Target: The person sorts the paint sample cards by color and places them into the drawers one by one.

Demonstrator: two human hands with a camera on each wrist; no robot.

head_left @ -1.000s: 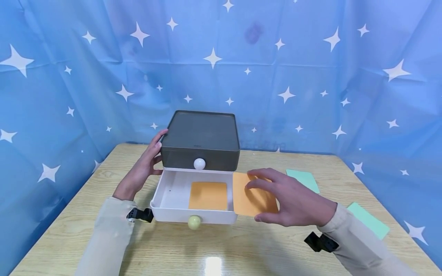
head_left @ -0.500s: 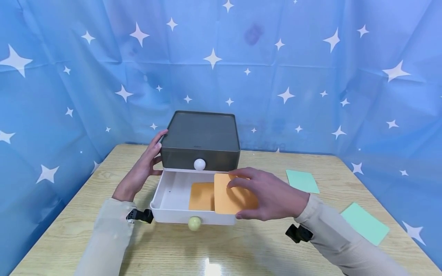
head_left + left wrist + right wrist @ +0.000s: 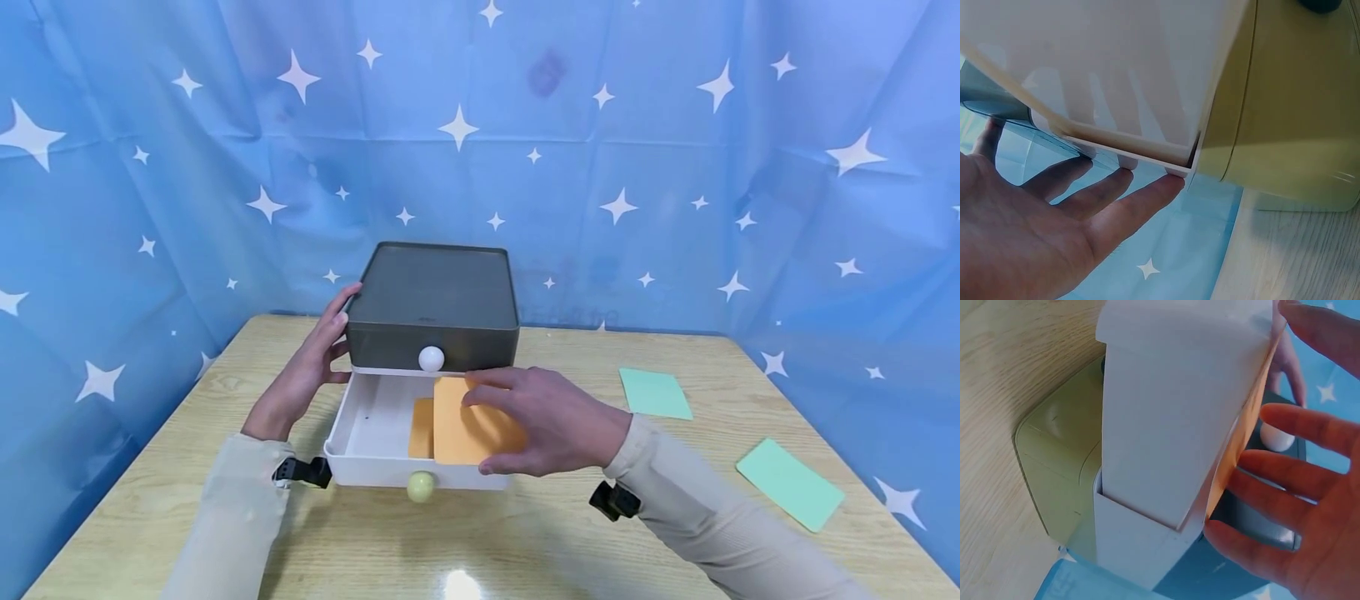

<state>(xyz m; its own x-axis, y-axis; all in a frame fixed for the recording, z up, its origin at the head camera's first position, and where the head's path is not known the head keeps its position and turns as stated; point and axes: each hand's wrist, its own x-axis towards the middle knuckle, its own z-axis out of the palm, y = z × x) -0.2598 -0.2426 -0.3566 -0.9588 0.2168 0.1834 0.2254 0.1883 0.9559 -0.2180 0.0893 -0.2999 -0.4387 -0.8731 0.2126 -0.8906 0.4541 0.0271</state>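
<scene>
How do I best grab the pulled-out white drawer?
Try pinching the drawer by its round, pale-green knob, coming from the front. It sticks out from the middle of the drawer's front, and nothing covers it in the head view.

From the head we look forward and down, with left fingers and right fingers both in frame, the bench below them and the starry backdrop beyond; at the left wrist we look from very near along the left fingers, the white drawer at their tips; at the right wrist we sit as near, turned sideways, the orange sheet by the right fingers almost edge-on, though the head view shows its broad face; all three views share the drawer.
</scene>
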